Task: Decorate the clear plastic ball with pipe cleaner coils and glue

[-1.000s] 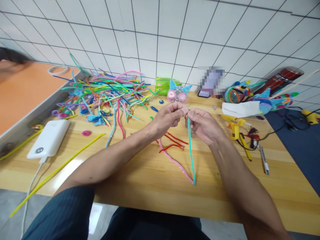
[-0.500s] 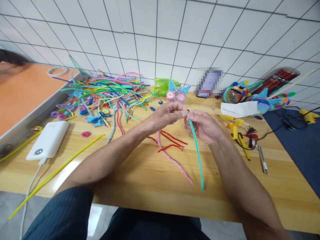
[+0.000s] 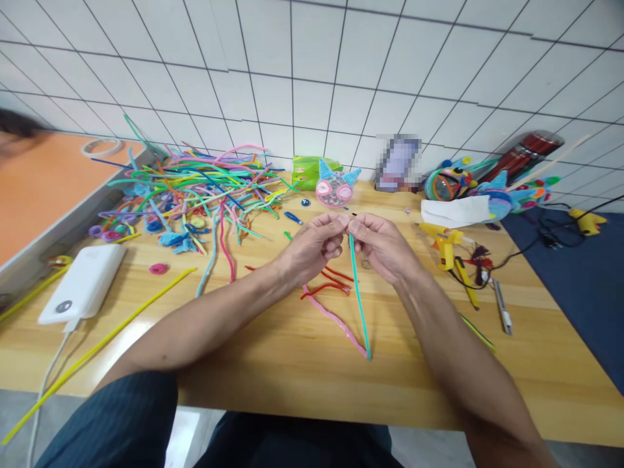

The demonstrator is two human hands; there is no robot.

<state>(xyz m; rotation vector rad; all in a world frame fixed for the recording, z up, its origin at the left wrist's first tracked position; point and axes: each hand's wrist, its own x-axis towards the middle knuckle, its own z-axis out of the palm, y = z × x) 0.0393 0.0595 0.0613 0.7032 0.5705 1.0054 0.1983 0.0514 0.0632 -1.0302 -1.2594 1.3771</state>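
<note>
Over the middle of the wooden table, my left hand (image 3: 319, 244) and my right hand (image 3: 383, 247) meet at the fingertips. Both pinch the upper end of a teal pipe cleaner (image 3: 358, 286), which hangs down toward me. A small dark tip shows just above the fingers. Below the hands lie red pipe cleaners (image 3: 325, 286) and a pink one (image 3: 336, 318). Behind them stands a round pink and grey piece with blue horns (image 3: 334, 190).
A big heap of coloured pipe cleaners (image 3: 195, 182) fills the back left. A white power bank (image 3: 82, 283) and long yellow pipe cleaner (image 3: 112, 338) lie left. At right are a yellow glue gun (image 3: 443, 247), a cutter (image 3: 502, 309) and a red flask (image 3: 526, 156).
The view has shifted a little. My fingertips have come together at the teal pipe cleaner's end, and its lower end now overlaps the pink one's end.
</note>
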